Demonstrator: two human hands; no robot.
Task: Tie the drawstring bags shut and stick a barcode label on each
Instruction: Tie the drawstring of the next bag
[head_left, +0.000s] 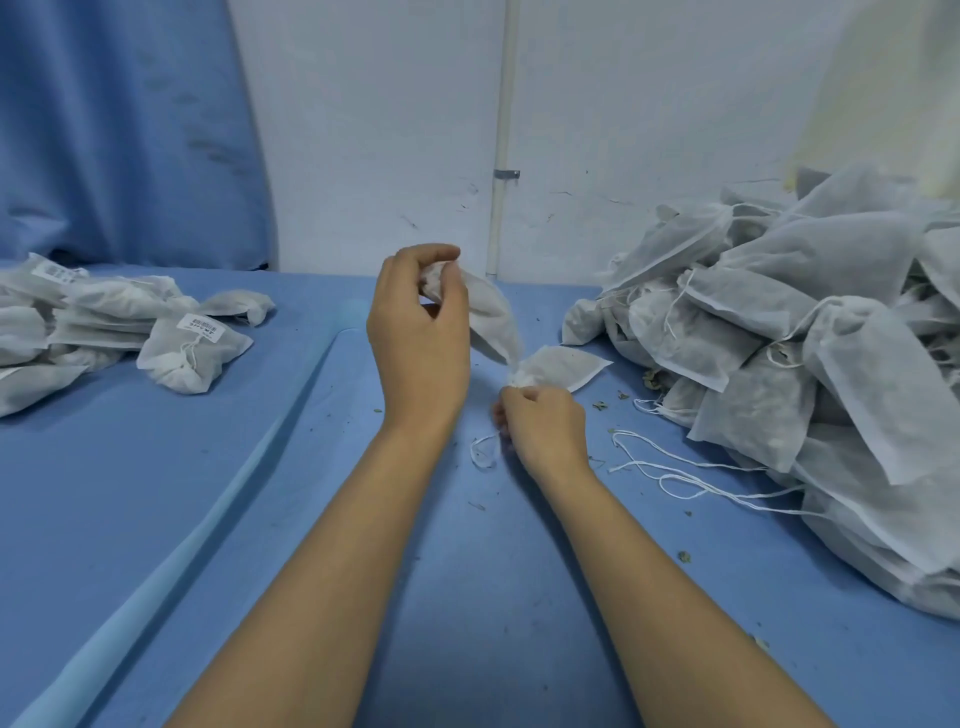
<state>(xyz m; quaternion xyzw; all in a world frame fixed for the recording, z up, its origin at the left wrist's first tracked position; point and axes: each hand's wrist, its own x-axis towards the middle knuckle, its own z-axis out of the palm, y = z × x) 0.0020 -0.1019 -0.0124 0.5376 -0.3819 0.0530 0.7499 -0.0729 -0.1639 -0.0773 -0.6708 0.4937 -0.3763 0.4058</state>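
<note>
Blue padded surface (260, 519) against a white wall, blue curtain (119, 130) back left, white pipe (501, 156) running up the wall. Left grip (421, 332) is raised above mid-surface, fingers curled round one end of a white non-woven drawstring bag (493, 317) that hangs down to the right. Right grip (545, 421) is lower, just off the surface, clenched on the gathered neck of a second bag (563, 366) lying flat beyond it. The hanging bag's lower end comes right up to that neck; can't tell if they touch. A short loop of white drawstring (483, 452) hangs just left of the right grip. Near right: long loose strings (675, 467) trail from a big pile of unlabelled bags (779, 338) along the right edge. Far left, well apart: a smaller pile of tied bags (78, 322), the front one showing a barcode label (200, 327). Bits of dried plant crumbs (685, 557) are scattered on the surface.
</note>
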